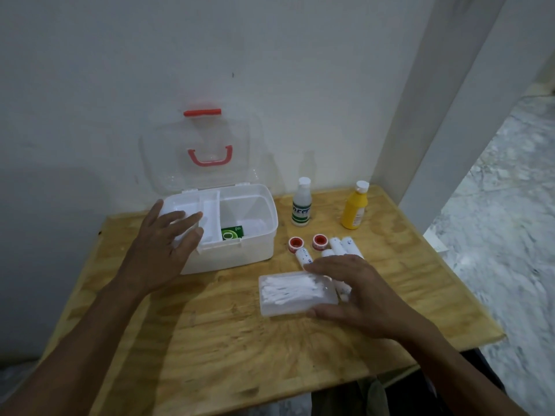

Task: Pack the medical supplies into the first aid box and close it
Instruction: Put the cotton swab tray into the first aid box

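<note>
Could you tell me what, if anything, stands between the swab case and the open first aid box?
Nothing visible does. The swab case under the right hand has bare table up to the first aid box, whose lid is open.

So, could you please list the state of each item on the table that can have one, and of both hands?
first aid box: open, lid upright, green packet inside
clear bottle: upright, capped
yellow bottle: upright, capped
cotton swab case: lying flat, closed
tape rolls: outside the box
left hand: open, over the box's left side
right hand: spread on the swab case, thumb at its near edge
</note>
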`<state>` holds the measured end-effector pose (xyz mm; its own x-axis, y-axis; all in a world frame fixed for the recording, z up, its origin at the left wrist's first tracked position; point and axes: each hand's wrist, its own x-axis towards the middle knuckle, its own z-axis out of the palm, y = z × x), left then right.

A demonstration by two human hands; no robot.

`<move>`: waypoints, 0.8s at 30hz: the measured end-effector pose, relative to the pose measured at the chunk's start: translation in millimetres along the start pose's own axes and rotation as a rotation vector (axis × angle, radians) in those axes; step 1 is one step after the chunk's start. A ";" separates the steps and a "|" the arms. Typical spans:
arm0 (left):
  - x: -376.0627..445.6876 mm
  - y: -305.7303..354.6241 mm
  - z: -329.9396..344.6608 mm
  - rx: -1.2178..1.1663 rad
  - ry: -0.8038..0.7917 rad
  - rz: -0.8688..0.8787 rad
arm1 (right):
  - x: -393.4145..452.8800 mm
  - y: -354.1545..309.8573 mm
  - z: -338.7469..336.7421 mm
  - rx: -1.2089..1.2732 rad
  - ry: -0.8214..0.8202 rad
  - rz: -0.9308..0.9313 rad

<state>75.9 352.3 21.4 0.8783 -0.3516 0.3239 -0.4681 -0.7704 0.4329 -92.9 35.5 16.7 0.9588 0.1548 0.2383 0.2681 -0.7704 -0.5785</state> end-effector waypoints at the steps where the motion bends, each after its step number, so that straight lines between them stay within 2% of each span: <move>1: -0.5 1.2 -0.2 -0.004 0.002 -0.002 | 4.6 -8.0 -7.0 0.034 0.024 -0.025; 5: -1.3 1.0 -0.1 -0.019 -0.004 -0.006 | 40.2 -38.3 -34.2 0.135 0.119 -0.105; 8: -1.1 -1.4 -0.3 -0.017 -0.006 -0.017 | 83.1 -48.7 -44.8 0.052 0.173 -0.098; 16: -2.8 -4.5 1.5 -0.024 -0.020 -0.056 | 171.3 -37.5 -37.4 -0.260 -0.009 0.038; 24: -2.2 -6.0 3.1 -0.031 -0.017 -0.065 | 199.8 -38.3 -1.1 -0.473 -0.102 -0.019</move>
<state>77.1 356.1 15.5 0.9085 -0.3101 0.2801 -0.4121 -0.7755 0.4783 88.3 95.3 87.4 0.9647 0.2135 0.1544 0.2365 -0.9599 -0.1507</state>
